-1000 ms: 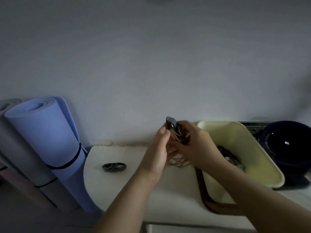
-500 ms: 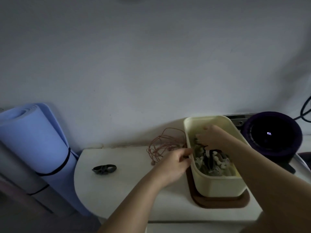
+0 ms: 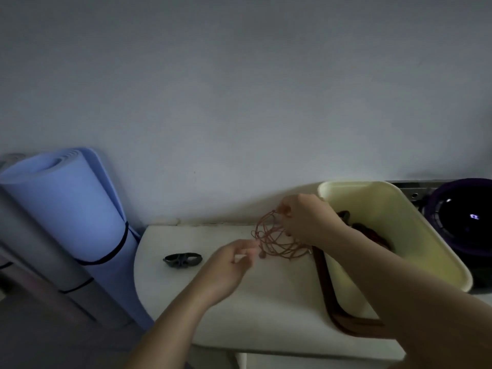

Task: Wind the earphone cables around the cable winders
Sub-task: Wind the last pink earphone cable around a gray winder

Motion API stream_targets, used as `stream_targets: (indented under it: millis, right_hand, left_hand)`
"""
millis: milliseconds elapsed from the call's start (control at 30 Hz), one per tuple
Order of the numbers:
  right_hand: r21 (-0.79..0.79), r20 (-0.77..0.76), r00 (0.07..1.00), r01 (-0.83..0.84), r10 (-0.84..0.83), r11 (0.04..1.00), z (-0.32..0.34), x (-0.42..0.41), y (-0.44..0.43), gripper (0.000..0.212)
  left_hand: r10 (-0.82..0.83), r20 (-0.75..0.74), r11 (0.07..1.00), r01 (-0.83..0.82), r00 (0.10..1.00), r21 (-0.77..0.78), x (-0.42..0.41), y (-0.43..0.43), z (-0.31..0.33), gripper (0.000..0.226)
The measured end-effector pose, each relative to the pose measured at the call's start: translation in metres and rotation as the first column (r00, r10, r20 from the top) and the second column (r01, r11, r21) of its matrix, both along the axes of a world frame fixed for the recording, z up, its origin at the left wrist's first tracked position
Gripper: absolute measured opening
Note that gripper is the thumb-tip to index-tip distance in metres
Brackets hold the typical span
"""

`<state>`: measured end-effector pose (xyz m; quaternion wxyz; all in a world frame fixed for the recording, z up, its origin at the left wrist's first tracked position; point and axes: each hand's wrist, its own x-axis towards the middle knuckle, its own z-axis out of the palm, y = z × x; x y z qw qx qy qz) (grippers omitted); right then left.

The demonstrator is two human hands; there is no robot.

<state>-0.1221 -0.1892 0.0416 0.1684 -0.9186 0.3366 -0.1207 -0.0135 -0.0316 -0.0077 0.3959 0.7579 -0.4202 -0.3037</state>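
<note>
The right hand [image 3: 306, 219] pinches the thin pink tangled earphone cable [image 3: 274, 235] over the white table [image 3: 170, 288]. The left hand [image 3: 226, 265] is blurry, so I cannot tell its fingers. Pulling hard could make knots tighter

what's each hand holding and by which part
The right hand pinches the reddish earphone cable at the top of its loops; the left hand is blurred, its grip unclear.

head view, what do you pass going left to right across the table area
blue rolled mat → dark cable winder → left hand → pink earphone cable → cream tub → dark round device
</note>
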Motion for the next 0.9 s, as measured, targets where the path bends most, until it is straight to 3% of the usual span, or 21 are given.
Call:
stream_targets:
  millis: [233, 333, 367, 467, 533, 633, 733, 900]
  right_hand:
    - [0.026, -0.313, 0.950, 0.022, -0.013, 0.999, -0.038, 0.046, -0.001, 0.037]
    - [0.125, -0.492, 0.867, -0.023, 0.083, 0.992, -0.057, 0.056, -0.002, 0.063]
    - [0.148, -0.541, 0.832, -0.046, 0.120, 0.988, -0.060, 0.058, 0.000, 0.062]
    - [0.214, -0.595, 0.767, -0.136, 0.239, 0.967, -0.063, 0.066, 0.016, 0.017]
    - [0.206, -0.504, 0.810, -0.224, 0.300, 0.953, -0.057, 0.075, 0.030, 0.019]
    - [0.197, -0.243, 0.912, -0.289, 0.332, 0.937, -0.037, 0.086, 0.050, 0.029]
    - [0.245, 0.056, 0.951, -0.307, 0.303, 0.919, -0.007, 0.079, 0.065, 0.030]
    - [0.310, 0.327, 0.921, -0.316, 0.211, 0.897, 0.027, 0.060, 0.070, 0.029]
  left_hand:
    - [0.168, -0.043, 0.985, -0.169, 0.985, -0.029, 0.034, 0.026, -0.014, 0.017]
    - [0.172, -0.040, 0.984, -0.174, 0.984, -0.046, 0.040, 0.031, -0.013, 0.018]
    - [0.175, -0.035, 0.983, -0.177, 0.984, -0.058, 0.041, 0.031, -0.011, 0.019]
    - [0.200, -0.034, 0.976, -0.203, 0.979, -0.080, 0.048, 0.036, -0.007, 0.018]
    - [0.216, -0.032, 0.973, -0.217, 0.976, -0.082, 0.053, 0.039, -0.006, 0.019]
    - [0.209, -0.043, 0.975, -0.211, 0.977, -0.074, 0.055, 0.042, -0.004, 0.034]
    - [0.118, -0.071, 0.990, -0.123, 0.990, -0.070, 0.053, 0.044, -0.001, 0.051]
    - [0.152, 0.024, 0.984, -0.149, 0.988, -0.095, 0.045, 0.042, 0.001, 0.019]
